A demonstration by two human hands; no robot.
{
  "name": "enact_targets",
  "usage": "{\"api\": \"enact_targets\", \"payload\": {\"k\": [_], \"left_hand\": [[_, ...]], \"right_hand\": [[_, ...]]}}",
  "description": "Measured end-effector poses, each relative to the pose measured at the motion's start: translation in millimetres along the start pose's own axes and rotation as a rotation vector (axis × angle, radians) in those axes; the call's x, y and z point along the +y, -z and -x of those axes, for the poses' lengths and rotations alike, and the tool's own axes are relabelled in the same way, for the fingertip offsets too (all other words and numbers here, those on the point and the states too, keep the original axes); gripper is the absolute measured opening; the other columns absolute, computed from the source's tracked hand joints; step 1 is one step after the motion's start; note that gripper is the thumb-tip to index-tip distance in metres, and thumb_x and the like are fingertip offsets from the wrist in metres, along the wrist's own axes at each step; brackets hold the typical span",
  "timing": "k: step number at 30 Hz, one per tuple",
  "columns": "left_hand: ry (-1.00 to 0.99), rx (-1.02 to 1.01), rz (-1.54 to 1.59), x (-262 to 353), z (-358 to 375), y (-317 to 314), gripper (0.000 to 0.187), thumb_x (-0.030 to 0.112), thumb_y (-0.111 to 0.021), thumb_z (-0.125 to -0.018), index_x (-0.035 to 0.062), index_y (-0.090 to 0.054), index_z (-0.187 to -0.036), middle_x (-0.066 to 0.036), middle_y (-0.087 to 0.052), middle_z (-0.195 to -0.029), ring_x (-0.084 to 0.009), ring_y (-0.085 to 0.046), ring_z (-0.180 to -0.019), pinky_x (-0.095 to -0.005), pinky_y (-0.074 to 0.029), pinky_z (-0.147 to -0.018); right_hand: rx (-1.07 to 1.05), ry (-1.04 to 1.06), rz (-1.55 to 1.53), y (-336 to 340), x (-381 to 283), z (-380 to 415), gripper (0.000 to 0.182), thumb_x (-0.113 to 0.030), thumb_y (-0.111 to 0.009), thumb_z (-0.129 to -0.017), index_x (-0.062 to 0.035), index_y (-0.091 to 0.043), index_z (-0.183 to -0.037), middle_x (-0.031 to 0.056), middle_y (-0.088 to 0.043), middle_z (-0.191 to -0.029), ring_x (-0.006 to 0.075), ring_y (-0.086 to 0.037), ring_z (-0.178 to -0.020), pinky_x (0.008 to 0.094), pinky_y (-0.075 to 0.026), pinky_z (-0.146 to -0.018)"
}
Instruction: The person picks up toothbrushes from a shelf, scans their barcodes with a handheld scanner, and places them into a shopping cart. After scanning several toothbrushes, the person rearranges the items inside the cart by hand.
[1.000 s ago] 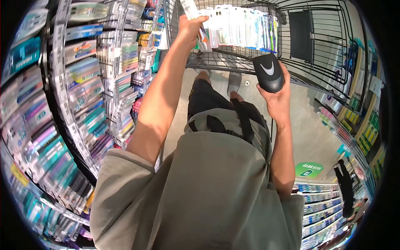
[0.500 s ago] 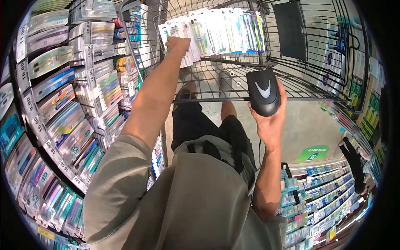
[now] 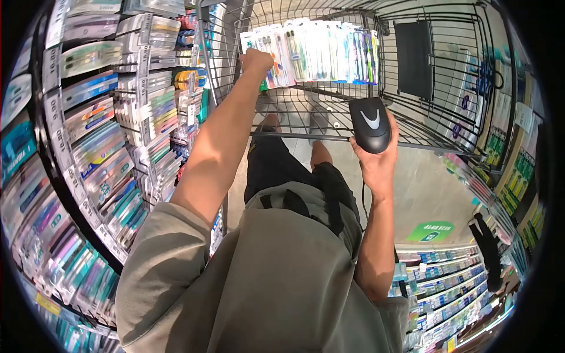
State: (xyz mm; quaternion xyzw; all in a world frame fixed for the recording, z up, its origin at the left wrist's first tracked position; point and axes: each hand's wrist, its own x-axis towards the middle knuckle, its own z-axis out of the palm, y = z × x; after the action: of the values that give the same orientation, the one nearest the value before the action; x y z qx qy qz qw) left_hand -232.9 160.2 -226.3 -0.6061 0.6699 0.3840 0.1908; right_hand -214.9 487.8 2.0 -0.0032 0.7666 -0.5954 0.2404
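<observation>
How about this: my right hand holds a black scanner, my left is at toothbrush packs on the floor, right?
Wrong place: the head view shows the packs in the cart, your left hand at them, your right hand holding the scanner.

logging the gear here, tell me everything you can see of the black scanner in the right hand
The scanner is black and looks like smooth plastic, with a pale grey V-shaped mark on top. Its squarer end points toward the cart, its rounded end toward the person. The right hand grips it from below, thumb and fingers on opposite sides, hiding any handle. A thin dark cord hangs beside the wrist, apparently from it. No damage shows.
</observation>
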Motion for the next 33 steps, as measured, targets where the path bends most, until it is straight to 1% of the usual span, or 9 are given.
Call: {"api": "enact_targets", "payload": {"k": [1,3,4,9,12,17,27,30,33], "left_hand": [[0.0,0.013,0.013,0.6,12.4,10.9,0.056,0.02,-0.073,-0.086,-0.0071,-0.055,-0.131,-0.025,-0.047,-0.142,-0.0383,-0.057,-0.125,-0.0409,-0.054,-0.095],[-0.352,0.027,0.039,-3.9,38.5,34.6,0.046,0.015,-0.065,-0.085,-0.0092,-0.061,-0.124,-0.028,-0.063,-0.125,-0.0358,-0.066,-0.113,-0.0398,-0.055,-0.09],[-0.456,0.097,0.138,-7.9,54.6,42.2,0.045,0.015,-0.07,-0.083,-0.0043,-0.066,-0.123,-0.023,-0.072,-0.109,-0.0273,-0.071,-0.097,-0.0353,-0.054,-0.083],[-0.57,0.314,0.648,-31.8,146.3,102.0,0.03,0.009,-0.069,-0.087,-0.0054,-0.065,-0.114,-0.005,-0.069,-0.085,-0.011,-0.063,-0.075,-0.0263,-0.051,-0.068],[-0.641,0.602,0.912,-77.6,121.5,141.7,0.031,-0.002,-0.067,-0.087,-0.0037,-0.057,-0.116,0.001,-0.059,-0.081,-0.0061,-0.053,-0.067,-0.021,-0.043,-0.059],[-0.514,1.105,0.805,-129.3,108.1,243.9,0.048,0.001,-0.069,-0.088,-0.0046,-0.046,-0.13,-0.01,-0.054,-0.108,-0.0193,-0.056,-0.088,-0.0313,-0.048,-0.079],[-0.209,1.179,1.225,-138.2,121.5,337.1,0.044,-0.012,-0.063,-0.085,-0.003,-0.041,-0.123,-0.015,-0.056,-0.11,-0.0208,-0.063,-0.081,-0.032,-0.054,-0.065],[-0.232,1.258,1.519,-129.5,155.0,329.5,0.061,-0.014,-0.061,-0.08,-0.0061,-0.036,-0.135,-0.02,-0.057,-0.118,-0.0289,-0.065,-0.097,-0.0409,-0.059,-0.088],[-0.082,1.403,1.317,-183.6,98.2,330.5,0.07,-0.016,-0.06,-0.079,-0.0071,-0.032,-0.142,-0.024,-0.057,-0.122,-0.0319,-0.065,-0.099,-0.0461,-0.06,-0.085]], "right_hand": [[-0.012,0.014,-0.002,1.1,-1.2,0.2,0.082,0.004,-0.078,-0.079,-0.0003,-0.034,-0.148,0.0133,-0.058,-0.13,0.0197,-0.061,-0.114,0.0328,-0.048,-0.101],[-0.011,-0.005,0.065,1.4,-1.2,-0.2,0.082,0.006,-0.077,-0.079,-0.0016,-0.034,-0.148,0.0131,-0.057,-0.13,0.0197,-0.06,-0.115,0.0324,-0.048,-0.101],[-0.033,0.013,0.056,1.6,1.2,-0.1,0.082,0.006,-0.077,-0.079,-0.0016,-0.034,-0.148,0.0131,-0.057,-0.13,0.0197,-0.06,-0.115,0.0324,-0.048,-0.101],[-0.071,0.071,-0.051,4.8,15.1,-4.0,0.08,0.006,-0.078,-0.077,-0.0013,-0.038,-0.146,0.0109,-0.055,-0.131,0.0177,-0.057,-0.113,0.0294,-0.046,-0.1],[-0.134,0.09,-0.037,7.8,15.3,-3.3,0.075,0.004,-0.076,-0.079,0.0001,-0.04,-0.145,0.0104,-0.057,-0.126,0.0172,-0.057,-0.11,0.0298,-0.046,-0.098],[-0.187,0.163,0.024,12.6,12.2,-1.8,0.072,0.003,-0.074,-0.08,0.0005,-0.041,-0.144,0.0092,-0.058,-0.125,0.0167,-0.057,-0.11,0.0293,-0.044,-0.099],[-0.21,0.176,0.018,13.6,20.2,-3.4,0.072,0.003,-0.074,-0.08,0.0003,-0.041,-0.144,0.0097,-0.057,-0.126,0.0173,-0.056,-0.112,0.0297,-0.043,-0.1],[-0.222,0.161,0.004,11.7,12.6,-0.8,0.072,0.003,-0.074,-0.08,0.0001,-0.041,-0.144,0.0099,-0.057,-0.126,0.0175,-0.056,-0.111,0.0298,-0.043,-0.1],[-0.221,0.179,0.016,12.1,15.2,-1.9,0.072,0.002,-0.074,-0.08,0.0002,-0.041,-0.144,0.01,-0.057,-0.126,0.0174,-0.056,-0.111,0.0297,-0.043,-0.1]]}}
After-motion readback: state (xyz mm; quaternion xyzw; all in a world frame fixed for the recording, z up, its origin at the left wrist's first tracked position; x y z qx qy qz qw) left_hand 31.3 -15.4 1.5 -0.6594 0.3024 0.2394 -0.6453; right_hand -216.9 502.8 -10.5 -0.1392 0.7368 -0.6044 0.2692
